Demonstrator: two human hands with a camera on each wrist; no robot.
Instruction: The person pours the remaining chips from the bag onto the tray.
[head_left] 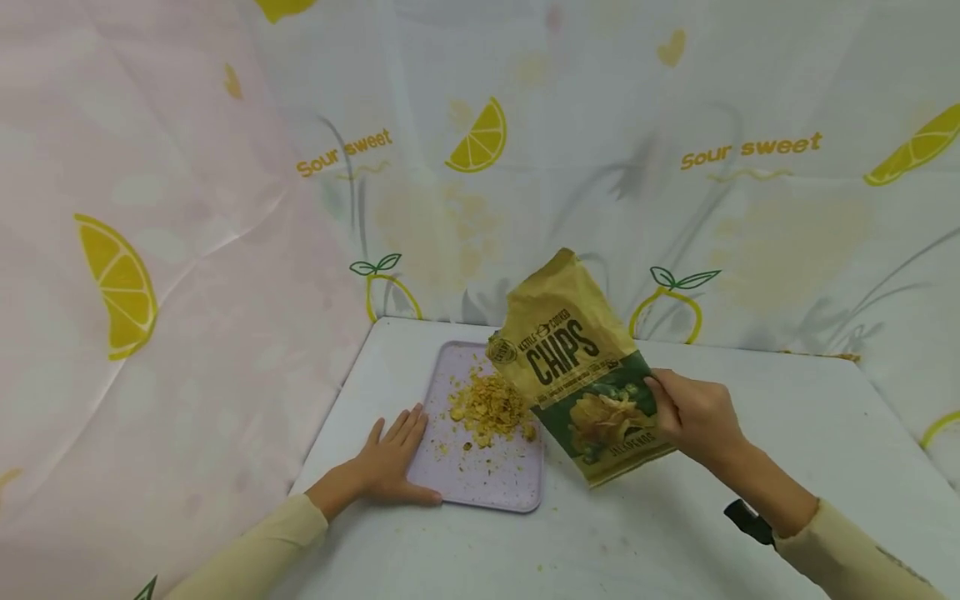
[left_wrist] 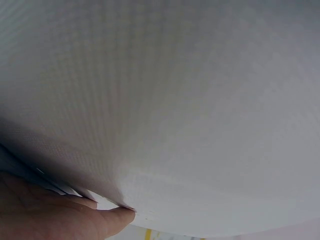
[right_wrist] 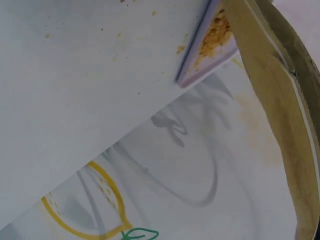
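In the head view, a lilac tray (head_left: 491,493) lies on the white table with a heap of crushed chips (head_left: 486,407) on it. My left hand (head_left: 388,468) lies flat along the tray's left edge, fingers straight and thumb at the near-left corner. My right hand (head_left: 697,417) pinches the right side of a tan and green chip bag (head_left: 562,346). Tilted, the bag overlaps the tray's right part, its torn end toward the heap. The left wrist view shows just part of the left hand (left_wrist: 60,217) low down; in the right wrist view the bag's side (right_wrist: 272,107) runs down the right.
Crumbs (right_wrist: 119,35) are scattered on the white table (head_left: 780,417) beside the tray. A printed lemon cloth (head_left: 585,208) hangs right behind the table, and a pinkish cloth (head_left: 187,333) hangs along its left side. A dark strap (head_left: 747,522) shows at the right wrist.
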